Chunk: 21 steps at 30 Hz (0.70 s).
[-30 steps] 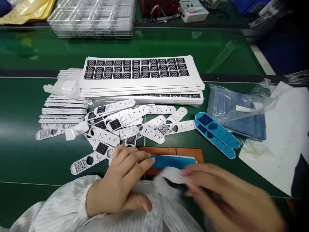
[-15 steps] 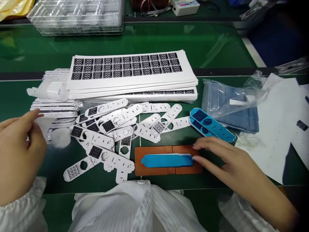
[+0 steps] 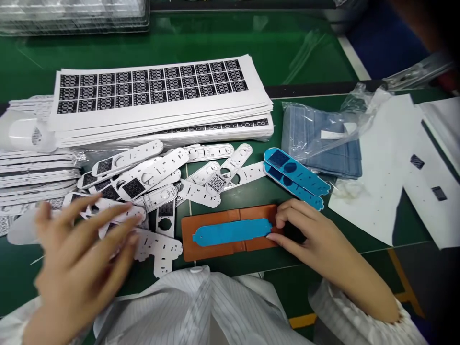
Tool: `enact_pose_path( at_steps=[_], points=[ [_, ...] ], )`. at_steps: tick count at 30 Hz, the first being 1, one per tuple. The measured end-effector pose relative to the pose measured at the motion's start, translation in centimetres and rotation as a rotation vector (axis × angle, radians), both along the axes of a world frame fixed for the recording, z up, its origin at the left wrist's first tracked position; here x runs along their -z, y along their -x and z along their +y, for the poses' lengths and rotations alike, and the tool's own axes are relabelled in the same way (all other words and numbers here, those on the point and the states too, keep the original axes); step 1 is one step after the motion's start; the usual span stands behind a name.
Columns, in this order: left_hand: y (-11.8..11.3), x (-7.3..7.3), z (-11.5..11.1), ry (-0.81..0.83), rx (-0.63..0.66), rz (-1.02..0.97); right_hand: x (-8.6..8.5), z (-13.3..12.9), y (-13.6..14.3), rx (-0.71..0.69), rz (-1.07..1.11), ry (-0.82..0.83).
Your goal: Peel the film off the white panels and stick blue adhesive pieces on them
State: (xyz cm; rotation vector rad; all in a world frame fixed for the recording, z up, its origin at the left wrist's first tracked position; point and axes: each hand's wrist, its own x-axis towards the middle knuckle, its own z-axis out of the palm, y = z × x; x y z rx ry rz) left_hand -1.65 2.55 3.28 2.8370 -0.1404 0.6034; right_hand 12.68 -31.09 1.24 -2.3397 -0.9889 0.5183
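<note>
A blue strip (image 3: 230, 232) lies flat on a brown folded pad (image 3: 190, 244) near the table's front edge. At the right end of the pad is my right hand (image 3: 305, 230), its thumb and fingers apart and touching the pad and strip end. My left hand (image 3: 86, 258), fingers spread and slightly blurred, hovers over the left part of a loose pile of white slotted strips (image 3: 165, 244) and holds nothing. Two blue strips (image 3: 298, 175) with dark windows overlap beyond my right hand.
Stacked printed sheets (image 3: 151, 105) lie behind the pile, with bundled white strips (image 3: 36, 177) at the left. Bagged blue-grey pieces (image 3: 319, 143) and white paper (image 3: 381, 167) are at the right. Clear plastic trays (image 3: 75, 19) stand at the back left.
My left hand has moved right over the white pile and its fingers have spread. The view has shifted. The blue strip's right end now shows more fully by my right hand.
</note>
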Motion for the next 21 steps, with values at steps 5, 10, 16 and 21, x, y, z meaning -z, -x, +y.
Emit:
enact_pose_path(
  at_steps=[5, 10, 16, 21],
  points=[
    [-0.7, 1.0, -5.9, 0.098, 0.065, 0.127, 0.2, 0.0, -0.1, 0.000, 0.028, 0.000],
    [-0.3, 2.2, -6.7, 0.143, 0.043, 0.202, 0.0, -0.1, -0.3, -0.018, 0.055, 0.031],
    [-0.4, 2.3, -6.5, 0.119, 0.054, 0.190, -0.1, -0.2, -0.5, -0.042, 0.056, 0.000],
    [-0.5, 2.3, -6.5, 0.097, 0.073, 0.180, -0.1, -0.1, -0.5, -0.050, 0.031, -0.017]
  ],
)
